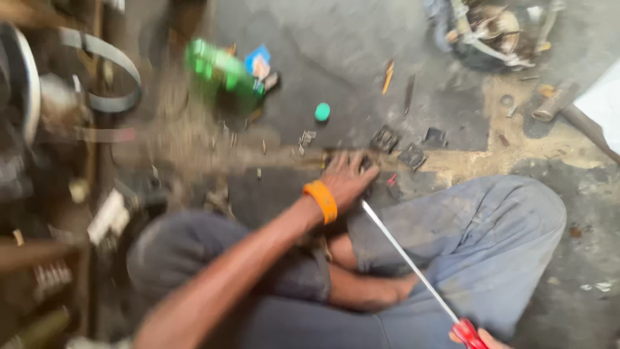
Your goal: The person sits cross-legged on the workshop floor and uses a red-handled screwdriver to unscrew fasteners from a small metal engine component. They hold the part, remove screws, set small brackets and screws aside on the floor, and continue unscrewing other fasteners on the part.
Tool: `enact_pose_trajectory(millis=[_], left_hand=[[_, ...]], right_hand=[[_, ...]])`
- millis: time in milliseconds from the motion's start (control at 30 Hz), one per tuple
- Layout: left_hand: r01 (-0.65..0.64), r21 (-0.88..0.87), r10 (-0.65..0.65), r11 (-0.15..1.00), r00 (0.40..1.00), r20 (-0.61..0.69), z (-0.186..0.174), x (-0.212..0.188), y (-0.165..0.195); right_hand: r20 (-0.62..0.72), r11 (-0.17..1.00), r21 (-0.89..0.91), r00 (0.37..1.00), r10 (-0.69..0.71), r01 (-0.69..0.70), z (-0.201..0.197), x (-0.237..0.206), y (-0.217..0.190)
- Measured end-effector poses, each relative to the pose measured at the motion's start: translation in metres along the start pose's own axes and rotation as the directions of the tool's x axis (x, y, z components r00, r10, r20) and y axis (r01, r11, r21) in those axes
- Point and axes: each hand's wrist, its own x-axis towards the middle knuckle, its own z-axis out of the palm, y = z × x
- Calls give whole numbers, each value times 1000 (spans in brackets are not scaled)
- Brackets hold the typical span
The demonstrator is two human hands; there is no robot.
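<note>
Left hand (345, 178) at frame centre, spread flat over small dark metal pieces (387, 139) on the floor (361, 58); right hand (487, 339), lower right, closed around red-handled screwdriver (413, 265). Pieces likely light, stiff, sharp-edged; best pinched by edges

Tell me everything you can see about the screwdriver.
The screwdriver has a red handle and a long, thin, silvery metal shaft. The right hand grips the handle at the bottom edge of the picture. The shaft slants up and left across the grey-blue trouser leg, its tip ending near the left hand on the floor.
</note>
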Motion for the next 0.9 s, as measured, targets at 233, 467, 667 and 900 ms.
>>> enact_pose_trajectory(millis=[233, 467, 667, 900], left_hand=[[57, -39, -46, 998, 972, 231, 1, 3, 7], [55, 6, -55, 998, 984, 172, -4, 6, -4], [24, -32, -18, 999, 982, 186, -5, 12, -5], [22, -27, -16, 999, 982, 189, -10, 8, -8]], right_hand=[[-99, 990, -139, 995, -33, 19, -10, -28, 12], [-78, 449, -812, 693, -716, 372, 17, -2, 0], [222, 178, -842, 629, -745, 509, 11, 2, -31], [59, 999, -47, 998, 0, 3, 31, 12, -14]])
